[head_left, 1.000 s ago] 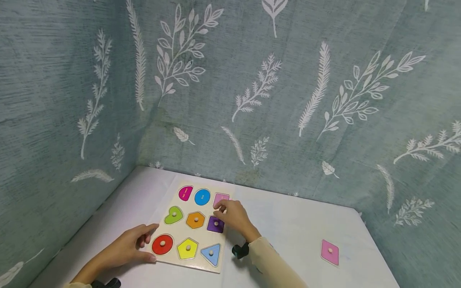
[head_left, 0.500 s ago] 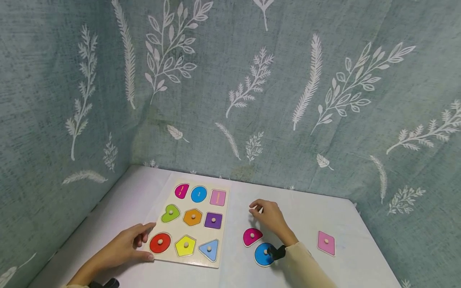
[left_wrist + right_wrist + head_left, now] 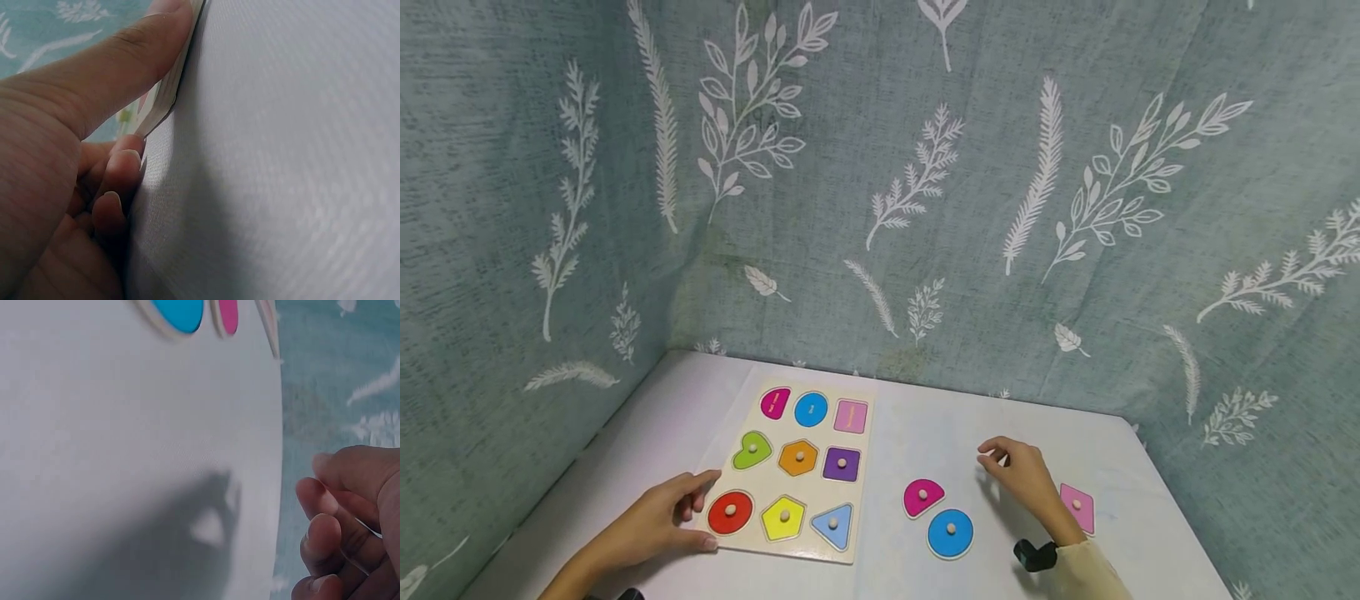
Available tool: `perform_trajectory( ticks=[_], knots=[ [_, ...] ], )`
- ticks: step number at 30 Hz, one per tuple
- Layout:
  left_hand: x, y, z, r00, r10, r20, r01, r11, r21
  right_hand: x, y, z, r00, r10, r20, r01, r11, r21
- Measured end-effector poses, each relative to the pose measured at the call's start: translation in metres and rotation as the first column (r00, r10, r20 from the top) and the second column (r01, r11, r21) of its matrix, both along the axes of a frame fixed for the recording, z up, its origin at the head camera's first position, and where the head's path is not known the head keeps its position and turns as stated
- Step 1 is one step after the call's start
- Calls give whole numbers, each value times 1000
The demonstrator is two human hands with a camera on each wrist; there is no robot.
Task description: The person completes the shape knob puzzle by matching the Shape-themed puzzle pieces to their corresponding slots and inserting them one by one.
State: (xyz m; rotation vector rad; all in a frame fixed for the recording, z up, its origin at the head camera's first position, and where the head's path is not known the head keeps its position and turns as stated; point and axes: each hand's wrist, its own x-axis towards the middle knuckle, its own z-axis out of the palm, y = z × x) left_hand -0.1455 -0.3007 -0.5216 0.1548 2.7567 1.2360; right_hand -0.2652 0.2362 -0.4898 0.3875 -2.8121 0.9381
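Observation:
My left hand [image 3: 655, 521] holds the near left corner of a wooden knob-puzzle board [image 3: 760, 479], thumb at the near edge and index finger at the left edge. In the left wrist view the thumb [image 3: 134, 59] lies along the board's edge, the other fingers curled beside it. My right hand [image 3: 1026, 475] hovers over the table with loosely bent fingers and nothing in them. Nearest it lies a pink rhombus piece [image 3: 1077, 507], partly covered by the forearm. To its left lie a magenta half-round piece [image 3: 917, 504] and a blue circle piece [image 3: 957, 543], knobs up.
Several knobbed pieces sit in the board, among them a red circle [image 3: 718, 521], a yellow pentagon [image 3: 775, 529] and a purple square [image 3: 835, 475]. Three far recesses show printed colours without knobs. A patterned cloth wall [image 3: 850, 167] rises behind the white table [image 3: 917, 425].
My right hand has moved from over the board's right side rightward across the table toward the pink rhombus, uncovering the half-round and blue circle. My left hand stays at the board's corner.

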Motion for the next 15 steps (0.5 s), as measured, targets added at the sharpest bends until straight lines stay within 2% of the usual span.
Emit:
perform_trajectory(
  ticks=[7,15],
  knots=[
    [-1,-1,0,999,-27,-17,27,1000,-4,11,35,-3,998,-58,-8,58,998,7],
    [0,-2,-3,999,-41,-31,41,999,6,26,69,-5,987,-136,86,131,989,66]
  ],
)
